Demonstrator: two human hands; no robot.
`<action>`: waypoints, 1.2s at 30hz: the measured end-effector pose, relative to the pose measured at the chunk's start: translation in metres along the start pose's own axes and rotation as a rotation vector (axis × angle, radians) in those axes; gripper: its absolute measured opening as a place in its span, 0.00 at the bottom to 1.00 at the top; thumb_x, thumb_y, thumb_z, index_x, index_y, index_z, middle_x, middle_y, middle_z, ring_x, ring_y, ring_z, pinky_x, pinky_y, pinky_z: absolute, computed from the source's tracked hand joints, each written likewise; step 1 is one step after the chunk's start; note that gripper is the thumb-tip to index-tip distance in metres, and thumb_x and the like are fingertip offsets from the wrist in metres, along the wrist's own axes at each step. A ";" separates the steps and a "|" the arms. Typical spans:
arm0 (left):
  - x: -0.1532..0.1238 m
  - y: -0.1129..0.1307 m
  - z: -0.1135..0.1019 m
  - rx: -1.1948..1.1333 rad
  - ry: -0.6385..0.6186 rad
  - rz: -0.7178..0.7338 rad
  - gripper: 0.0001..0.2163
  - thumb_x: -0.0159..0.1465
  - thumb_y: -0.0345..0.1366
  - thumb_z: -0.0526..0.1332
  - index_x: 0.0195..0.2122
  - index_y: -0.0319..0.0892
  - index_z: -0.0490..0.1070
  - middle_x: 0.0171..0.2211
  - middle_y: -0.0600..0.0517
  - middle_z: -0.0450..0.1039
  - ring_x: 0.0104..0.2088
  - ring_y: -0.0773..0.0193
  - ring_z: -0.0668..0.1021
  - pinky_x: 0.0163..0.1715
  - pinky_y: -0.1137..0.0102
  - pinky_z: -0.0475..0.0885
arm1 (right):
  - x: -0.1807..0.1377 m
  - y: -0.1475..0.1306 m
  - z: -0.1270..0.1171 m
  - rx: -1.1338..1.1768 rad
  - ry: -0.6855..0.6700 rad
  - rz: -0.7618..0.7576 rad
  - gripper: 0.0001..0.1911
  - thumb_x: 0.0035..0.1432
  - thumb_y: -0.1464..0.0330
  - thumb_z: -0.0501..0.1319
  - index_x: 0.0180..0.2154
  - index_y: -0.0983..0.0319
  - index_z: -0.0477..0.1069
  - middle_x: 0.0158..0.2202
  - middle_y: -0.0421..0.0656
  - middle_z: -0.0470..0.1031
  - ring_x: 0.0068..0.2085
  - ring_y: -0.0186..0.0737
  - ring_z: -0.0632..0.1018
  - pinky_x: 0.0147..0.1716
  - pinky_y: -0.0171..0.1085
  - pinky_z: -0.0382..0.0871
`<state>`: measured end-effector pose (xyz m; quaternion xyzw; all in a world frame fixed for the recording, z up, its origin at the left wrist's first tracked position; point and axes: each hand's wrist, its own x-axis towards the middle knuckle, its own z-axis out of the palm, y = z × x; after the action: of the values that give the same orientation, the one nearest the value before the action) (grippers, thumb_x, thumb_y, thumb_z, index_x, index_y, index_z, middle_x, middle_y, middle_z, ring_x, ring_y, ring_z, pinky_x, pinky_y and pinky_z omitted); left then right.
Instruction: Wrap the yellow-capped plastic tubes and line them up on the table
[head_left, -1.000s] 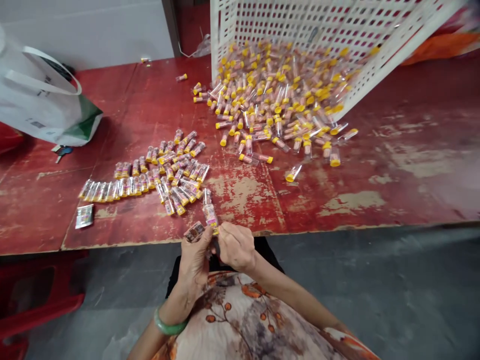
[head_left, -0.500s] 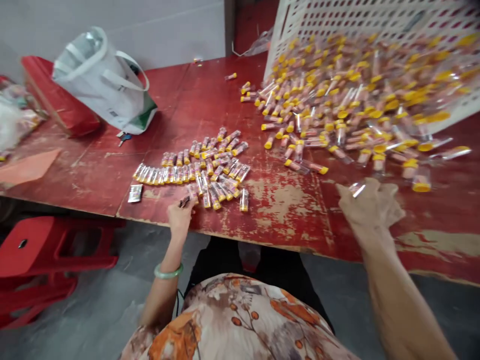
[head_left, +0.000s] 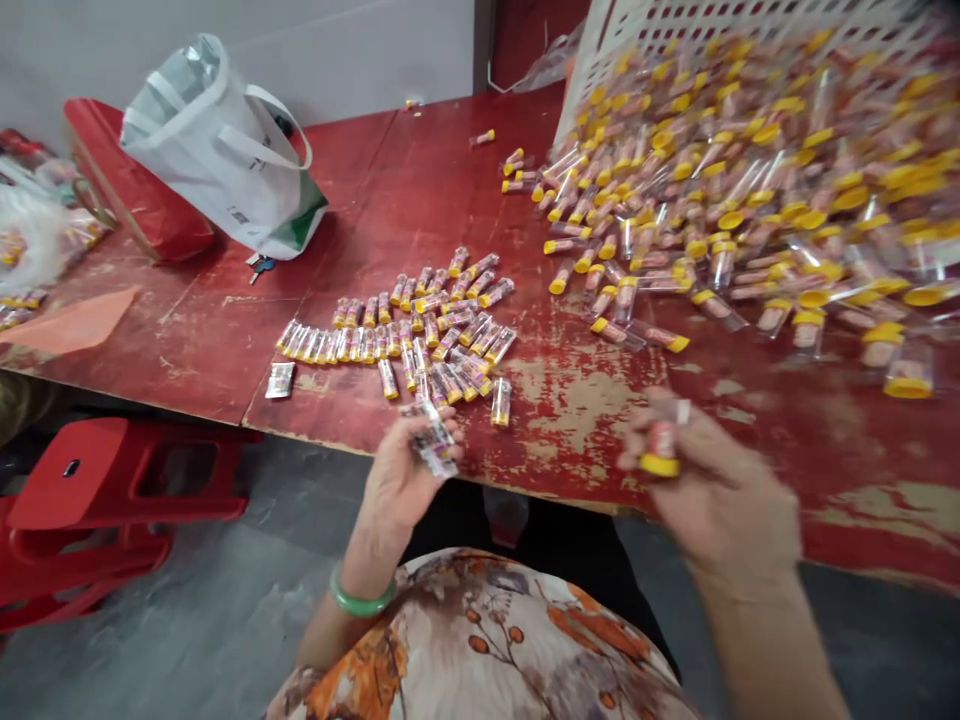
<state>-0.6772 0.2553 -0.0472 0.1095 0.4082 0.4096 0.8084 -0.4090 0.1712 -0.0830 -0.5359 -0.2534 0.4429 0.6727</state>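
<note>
My left hand is closed on a small stack of printed labels, held just off the near edge of the red table. My right hand grips a clear vial with a yellow cap, cap toward me, above the table's front edge. Beyond my left hand, several labelled vials lie in rows. A big heap of unlabelled yellow-capped vials spills from a tipped white crate at the far right.
A white tote bag stands at the back left beside a red box. One loose label lies near the rows. An orange sheet and plastic bags lie at the far left. A red stool stands below the table.
My right hand picked a vial from the heap and drew it back toward me. My left hand lifted off the table edge with the labels. The view shifted left.
</note>
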 end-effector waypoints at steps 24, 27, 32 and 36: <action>0.008 -0.078 0.029 0.202 -0.039 0.113 0.14 0.42 0.31 0.74 0.30 0.35 0.77 0.28 0.50 0.79 0.27 0.65 0.78 0.32 0.70 0.74 | -0.049 0.020 0.077 -0.025 0.073 0.135 0.20 0.37 0.68 0.72 0.33 0.62 0.68 0.26 0.36 0.72 0.22 0.27 0.66 0.17 0.27 0.57; 0.007 -0.078 0.029 0.190 -0.047 0.117 0.13 0.42 0.31 0.74 0.30 0.35 0.77 0.28 0.50 0.79 0.27 0.66 0.78 0.32 0.71 0.74 | -0.049 0.015 0.081 0.028 0.090 0.180 0.22 0.33 0.68 0.73 0.32 0.63 0.67 0.24 0.35 0.71 0.20 0.26 0.65 0.15 0.26 0.55; 0.000 -0.070 0.029 0.174 -0.077 -0.022 0.12 0.45 0.32 0.73 0.31 0.36 0.77 0.28 0.51 0.79 0.26 0.67 0.78 0.29 0.72 0.74 | -0.048 0.009 0.082 0.029 0.076 0.202 0.20 0.34 0.69 0.71 0.31 0.63 0.66 0.23 0.35 0.71 0.17 0.24 0.62 0.14 0.27 0.54; -0.002 -0.065 0.027 0.234 -0.062 -0.028 0.15 0.43 0.31 0.74 0.33 0.34 0.76 0.29 0.48 0.79 0.26 0.64 0.78 0.29 0.71 0.74 | -0.046 0.010 0.079 -0.011 0.031 0.200 0.20 0.35 0.69 0.71 0.32 0.63 0.66 0.23 0.35 0.71 0.19 0.25 0.64 0.16 0.27 0.55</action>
<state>-0.6203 0.2170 -0.0619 0.2100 0.4293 0.3444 0.8081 -0.4988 0.1704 -0.0631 -0.5688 -0.1906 0.4982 0.6260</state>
